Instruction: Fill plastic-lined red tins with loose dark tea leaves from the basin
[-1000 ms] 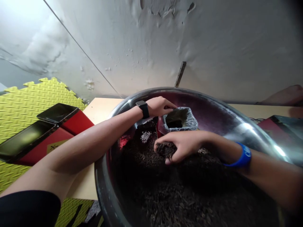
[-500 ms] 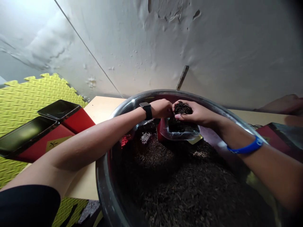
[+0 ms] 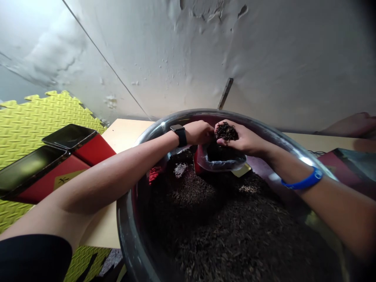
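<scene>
Dark dry tea leaves (image 3: 226,132) lie heaped in the palm of my right hand (image 3: 245,137), whose fingers curl round them. Just below it is a clear plastic bag (image 3: 221,166) lining a red tin (image 3: 199,162), with dark leaves inside. My left hand (image 3: 199,132), a black watch at its wrist, is closed at the bag's far left edge and seems to pinch it; its fingertips are partly hidden. Both hands are close together above the tin, which stands in a large metal basin (image 3: 127,231). Loose tea leaves (image 3: 246,235) spread over the basin's bottom.
Two red tins with dark tops (image 3: 70,137) stand left of the basin. Another red tin (image 3: 337,168) is at the right. The basin rests on a pale wooden table (image 3: 102,231) against a peeling wall (image 3: 147,58). Yellow foam mats (image 3: 44,113) cover the floor.
My right hand has tilted slightly, showing more of the leaves in its palm. My left hand keeps its place by the bag. The whole view has shifted a little.
</scene>
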The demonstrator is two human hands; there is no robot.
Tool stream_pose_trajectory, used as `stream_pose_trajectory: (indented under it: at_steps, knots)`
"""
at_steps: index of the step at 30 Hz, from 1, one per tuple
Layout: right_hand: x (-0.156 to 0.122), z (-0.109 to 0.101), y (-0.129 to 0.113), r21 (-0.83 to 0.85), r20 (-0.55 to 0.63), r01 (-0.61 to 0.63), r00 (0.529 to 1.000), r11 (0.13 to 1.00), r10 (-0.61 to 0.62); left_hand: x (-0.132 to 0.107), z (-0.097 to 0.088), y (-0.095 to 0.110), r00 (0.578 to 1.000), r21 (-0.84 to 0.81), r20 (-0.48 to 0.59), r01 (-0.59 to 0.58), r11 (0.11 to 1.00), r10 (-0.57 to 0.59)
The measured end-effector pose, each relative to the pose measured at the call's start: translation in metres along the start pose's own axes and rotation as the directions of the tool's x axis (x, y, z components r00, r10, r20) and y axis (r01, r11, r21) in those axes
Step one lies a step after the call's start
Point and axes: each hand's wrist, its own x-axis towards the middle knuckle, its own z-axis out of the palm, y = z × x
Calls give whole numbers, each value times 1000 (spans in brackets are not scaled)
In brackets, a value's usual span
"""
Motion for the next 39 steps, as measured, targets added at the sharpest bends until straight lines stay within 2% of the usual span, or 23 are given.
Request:
stream_pose_trajectory:
  at_steps: [5,10,21,24,27,33,36,39]
  knots:
    - [-1,0,1,3,35,-24,999,1000,24,-1,-2,1,1000,8,14,-18,1000,18]
    - [-1,0,1,6,43,-44,998,999,44,-3,-4,4,998,4,49,40,999,-41]
    - [-4,0,1,80,104,-109,989,991,100,-5,-10,9,997,54,76,18,998,-22]
    - [-4,0,1,17,170,-113,979,993,109,-5,-12,11,995,39,94,27,999,-30]
    - [-4,1,-2,-119,222,-93,968,989,118,-4,-11,11,995,5,91,41,999,-41]
    - [-5,9,-7,-270,338,13,937,963,83,-2,-7,8,999,-46,54,0,999,3]
    - [-6,10,-4,-300,293,10,953,954,82,-3,-7,9,998,-53,57,13,998,-10]
    - [-7,10,-4,-394,149,-35,984,919,102,-3,-8,9,997,-53,62,42,998,-38]
